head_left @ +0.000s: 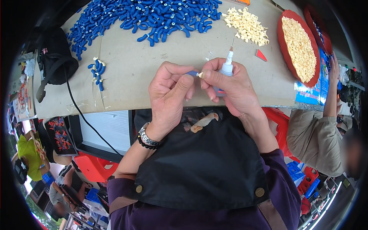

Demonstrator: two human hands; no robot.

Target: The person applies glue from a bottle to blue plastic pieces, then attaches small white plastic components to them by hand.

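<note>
My left hand [167, 90] pinches a small curved blue piece [191, 73] between thumb and forefinger. Against its right end sits a small cream piece [200, 75], held by the thumb and forefinger of my right hand [235, 84]. That same hand also grips a squeeze bottle [227, 68] with a white neck and a thin needle tip pointing up and away from me. Fingers cover much of the bottle's body. Both hands are above the table's near edge. On the left lies a small cluster of blue pieces with cream ends [98, 72].
A large heap of blue pieces [153, 17] covers the far table. Loose cream pieces [247, 26] lie beside it, near a red triangle [261, 55]. A red tray [285, 57] of cream pieces stands right, near another person's arm [332, 80]. A black bag [57, 63] and cable [76, 103] are left.
</note>
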